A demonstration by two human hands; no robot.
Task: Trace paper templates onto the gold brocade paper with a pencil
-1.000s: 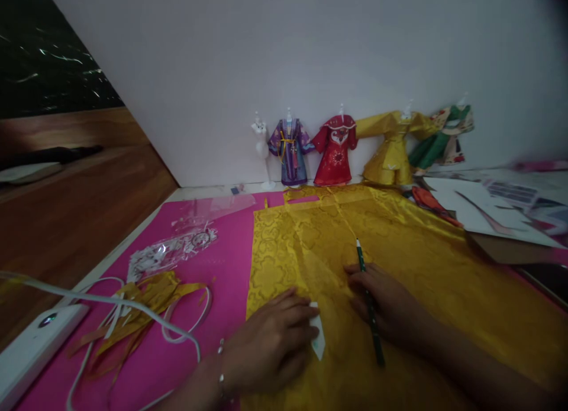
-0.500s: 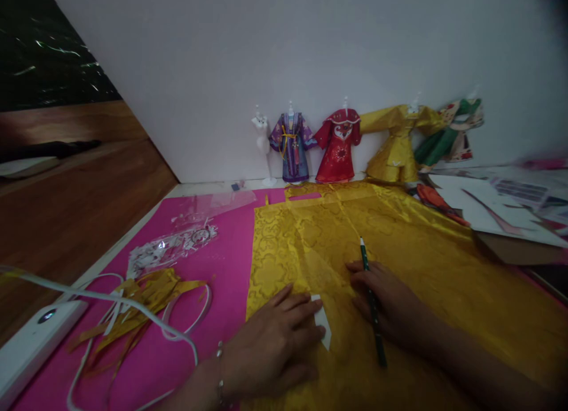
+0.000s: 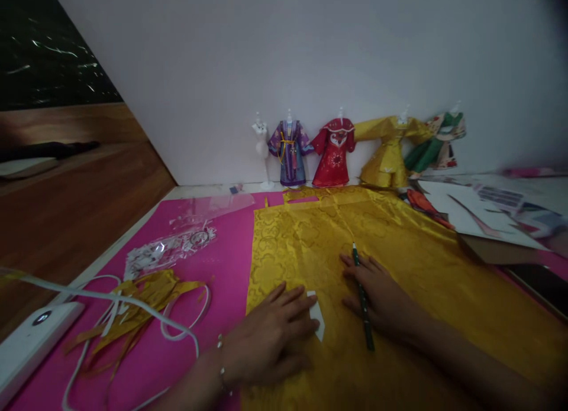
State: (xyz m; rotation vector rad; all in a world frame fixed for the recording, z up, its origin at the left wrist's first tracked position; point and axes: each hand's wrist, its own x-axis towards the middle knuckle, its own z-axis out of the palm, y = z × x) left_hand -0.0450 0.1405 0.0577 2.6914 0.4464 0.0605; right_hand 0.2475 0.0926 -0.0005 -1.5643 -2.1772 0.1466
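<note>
Yellow patterned fabric [image 3: 399, 269] is spread over a pink surface. On its left part my left hand [image 3: 275, 331] lies flat with fingers spread, the fingertips touching a small white pointed paper piece [image 3: 316, 317]. Farther right, my right hand [image 3: 377, 293] rests on the fabric with its fingers around a dark green pencil [image 3: 364, 307]. The pencil's pale end points away from me, and its dark end lies toward me. A bracelet circles my left wrist.
Small dressed forms, including a red one [image 3: 334, 154], stand along the back wall. Left are a clear packet [image 3: 166, 251], yellow scraps [image 3: 148, 295], a white cable and a white power strip [image 3: 33, 352]. Papers [image 3: 470, 213] and a dark flat object [image 3: 539, 287] lie right.
The view has shifted slightly, showing more of the dark object at right. Both hands keep nearly the same place on the fabric, and the pencil stays in my right hand.
</note>
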